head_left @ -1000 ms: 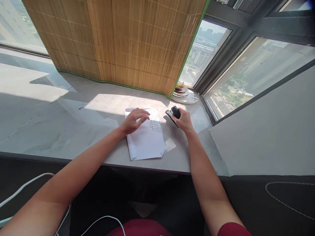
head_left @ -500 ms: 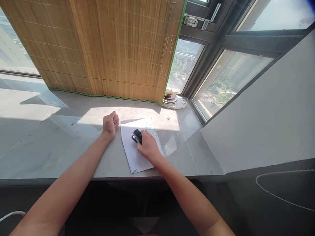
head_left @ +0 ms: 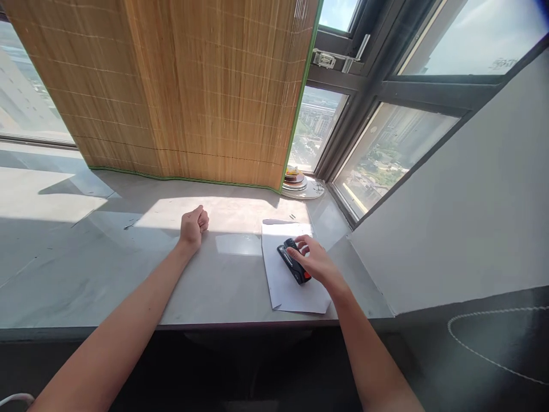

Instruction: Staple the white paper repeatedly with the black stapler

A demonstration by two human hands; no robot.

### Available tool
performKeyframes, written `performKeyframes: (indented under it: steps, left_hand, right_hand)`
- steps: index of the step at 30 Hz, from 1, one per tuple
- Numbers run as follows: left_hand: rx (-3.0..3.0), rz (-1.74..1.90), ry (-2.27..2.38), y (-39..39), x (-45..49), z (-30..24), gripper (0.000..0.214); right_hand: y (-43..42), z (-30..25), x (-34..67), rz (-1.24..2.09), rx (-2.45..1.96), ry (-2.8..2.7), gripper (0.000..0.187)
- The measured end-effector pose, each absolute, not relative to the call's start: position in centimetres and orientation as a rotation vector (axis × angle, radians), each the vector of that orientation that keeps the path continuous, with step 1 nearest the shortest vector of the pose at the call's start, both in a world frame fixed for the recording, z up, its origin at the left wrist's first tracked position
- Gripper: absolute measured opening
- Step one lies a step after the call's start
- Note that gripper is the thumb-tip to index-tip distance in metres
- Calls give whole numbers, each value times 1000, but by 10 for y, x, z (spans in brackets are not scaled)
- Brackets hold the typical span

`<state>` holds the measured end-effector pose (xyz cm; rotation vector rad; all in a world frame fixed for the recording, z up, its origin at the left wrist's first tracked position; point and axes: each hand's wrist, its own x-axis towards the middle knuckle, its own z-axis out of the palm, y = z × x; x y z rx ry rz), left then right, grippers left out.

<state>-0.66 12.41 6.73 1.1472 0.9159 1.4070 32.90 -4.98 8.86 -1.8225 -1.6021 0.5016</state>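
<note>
Left hand [head_left: 194, 227] curled tight into a rounded fist, over the pale, smooth, grey-veined stone bench [head_left: 214, 286], left of the paper. Right hand [head_left: 317, 260] loosely curved over the black stapler [head_left: 295, 270], thumb and fingers parted around its far end; impossible to tell whether actually gripping. Beneath, on the white paper [head_left: 283, 294] near the bench's front edge: the stapler, slantwise, long and narrow, with a thin metallic strip and a red patch at its near right end. At the paper's near left corner, a crease. Just beyond its far edge, two tiny dark slivers [head_left: 292, 217]. Farther off, a stack of round plates [head_left: 295, 185] beside the slatted bamboo blind [head_left: 184, 91], bordered in green cloth. To the right, dark window frames [head_left: 369, 91] and a flat white wall [head_left: 450, 200]; nearer, a twisted cord [head_left: 480, 352] in a loop.
</note>
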Motion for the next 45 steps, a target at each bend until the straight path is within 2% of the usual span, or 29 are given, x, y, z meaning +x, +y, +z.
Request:
performKeyframes:
  steps: [6,9,17,20,22,25,28,29,31,35,41,43,45]
  left_hand:
    - [1140,1394,963,124,-7,69,55]
    - [1142,1391,970,122,-7,70,55]
    - [1189,1391,1044,125,-8,64,55]
    - [1249,1424,1252,124,-14,65,53]
    - [1431,1299,1583,121,-28,68,50]
    - [1696,909,2066,113,-70,74,46]
    - [1744,532,2443,101,-122,78,30]
    - [1748,405,2531,96,-136,78,31]
    - [1765,249,2596,89,-156,76,40]
    - [1768,191,2588,87,-163,71,46]
    - [1758,190,2582,94,-161,69,48]
    - [1758,187,2570,94,-163,68,49]
    - [1763,185,2566,95,-165,67,48]
  right_hand:
    - [19,77,360,125,-1753,-1852,46]
    - [40,53,354,158,-1931,-2010,63]
    - [45,35,344,135,-2031,-2076,69]
    - [55,34,317,147,-1986,-2093,71]
    - [67,33,287,177,-1929,-2102,71]
    - [88,30,226,224,-1825,-2088,71]
    - [107,30,157,265,-1761,-2077,74]
    - [111,31,135,281,-1748,-2085,76]
    - [117,33,96,309,-1708,-2120,78]
    - [120,37,42,359,-1611,-2180,77]
    - [124,53,33,448,-1502,-2109,84]
    - [130,61,61,496,-1456,-2004,76]
    - [136,66,111,489,-1480,-1961,57]
